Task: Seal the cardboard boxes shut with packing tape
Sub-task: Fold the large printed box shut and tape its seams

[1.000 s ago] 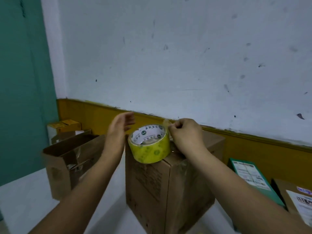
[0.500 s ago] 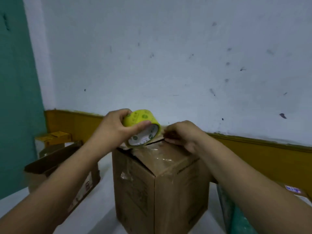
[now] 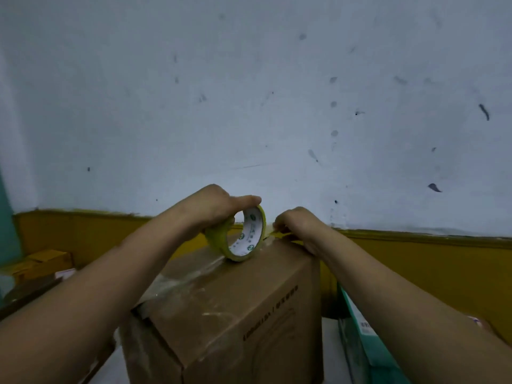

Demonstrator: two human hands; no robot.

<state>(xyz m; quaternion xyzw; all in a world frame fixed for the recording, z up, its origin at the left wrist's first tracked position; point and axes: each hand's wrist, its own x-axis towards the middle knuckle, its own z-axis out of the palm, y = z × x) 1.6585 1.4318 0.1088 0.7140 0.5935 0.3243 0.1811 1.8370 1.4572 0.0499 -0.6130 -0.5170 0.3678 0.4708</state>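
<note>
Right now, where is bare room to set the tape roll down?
Free: the near half of the cardboard box top, between the tape roll and its near corner; the narrow white strip between that box and the teal box. Crowded: the far edge, under the left hand and right hand.

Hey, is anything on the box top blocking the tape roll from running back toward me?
Nothing visible does. The left hand holds the tape roll on edge on the cardboard box; toward the near edge lies only flat, wrinkled clear tape.

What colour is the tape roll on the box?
The tape roll is yellow-green outside, white inside with green marks; head view.
</note>
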